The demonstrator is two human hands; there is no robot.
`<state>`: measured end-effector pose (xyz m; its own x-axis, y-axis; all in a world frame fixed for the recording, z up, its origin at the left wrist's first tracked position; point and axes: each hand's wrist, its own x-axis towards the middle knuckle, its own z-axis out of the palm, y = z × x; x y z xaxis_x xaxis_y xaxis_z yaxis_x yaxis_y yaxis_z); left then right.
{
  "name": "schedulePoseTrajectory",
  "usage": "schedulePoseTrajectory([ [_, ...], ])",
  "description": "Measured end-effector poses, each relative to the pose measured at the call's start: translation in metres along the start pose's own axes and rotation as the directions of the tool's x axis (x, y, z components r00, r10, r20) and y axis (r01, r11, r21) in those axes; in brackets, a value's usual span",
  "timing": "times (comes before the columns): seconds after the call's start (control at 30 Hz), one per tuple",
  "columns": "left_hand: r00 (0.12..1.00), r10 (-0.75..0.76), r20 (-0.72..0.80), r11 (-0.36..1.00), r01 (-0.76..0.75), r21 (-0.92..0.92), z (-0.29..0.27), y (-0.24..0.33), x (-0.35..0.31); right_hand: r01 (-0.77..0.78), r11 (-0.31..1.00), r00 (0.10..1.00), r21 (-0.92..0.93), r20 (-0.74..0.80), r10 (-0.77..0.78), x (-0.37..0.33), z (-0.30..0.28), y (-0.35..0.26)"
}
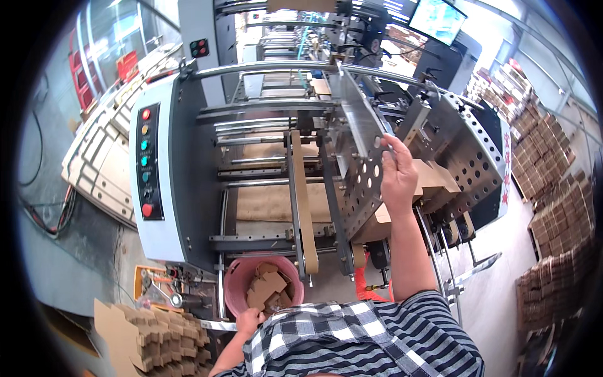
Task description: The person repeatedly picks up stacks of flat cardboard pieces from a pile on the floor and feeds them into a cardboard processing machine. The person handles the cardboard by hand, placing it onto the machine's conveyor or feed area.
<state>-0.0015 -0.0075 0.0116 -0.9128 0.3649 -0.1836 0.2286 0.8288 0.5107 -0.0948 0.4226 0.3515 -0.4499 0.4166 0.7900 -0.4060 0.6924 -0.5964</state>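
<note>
Curling by the pink bucket point(235, 294), the left hand point(250, 320) may hold something; I cannot tell. Beyond it, the right hand point(399, 180) is at the perforated plate point(355, 196), apparently the step in hand; the next move seems to call for light, steady contact. Its arm stretches forward and up, fingers half bent; whether they grip is unclear. Brown cardboard point(434, 178) sits just right of the plate.
</note>
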Motion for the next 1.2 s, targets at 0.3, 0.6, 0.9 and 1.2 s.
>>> schedulePoseTrajectory([
  [0.3,1.000,-0.002,0.024,0.999,0.000,0.052,0.010,-0.014,0.008,0.115,0.991,0.992,-0.066,-0.038,-0.118,0.004,-0.004,-0.001],
  [0.6,0.999,-0.042,0.003,0.998,0.042,0.055,-0.002,-0.005,0.023,0.166,0.982,0.978,-0.088,-0.112,-0.176,0.007,-0.001,-0.006],
  [0.9,0.997,-0.072,-0.028,0.995,0.074,0.064,0.000,0.002,0.021,0.192,0.978,0.967,-0.080,-0.154,-0.203,0.008,-0.004,-0.002],
  [1.2,0.973,-0.171,-0.153,0.985,0.171,-0.016,0.005,0.001,-0.010,0.188,0.971,0.973,-0.146,-0.107,-0.205,0.005,-0.005,0.002],
])
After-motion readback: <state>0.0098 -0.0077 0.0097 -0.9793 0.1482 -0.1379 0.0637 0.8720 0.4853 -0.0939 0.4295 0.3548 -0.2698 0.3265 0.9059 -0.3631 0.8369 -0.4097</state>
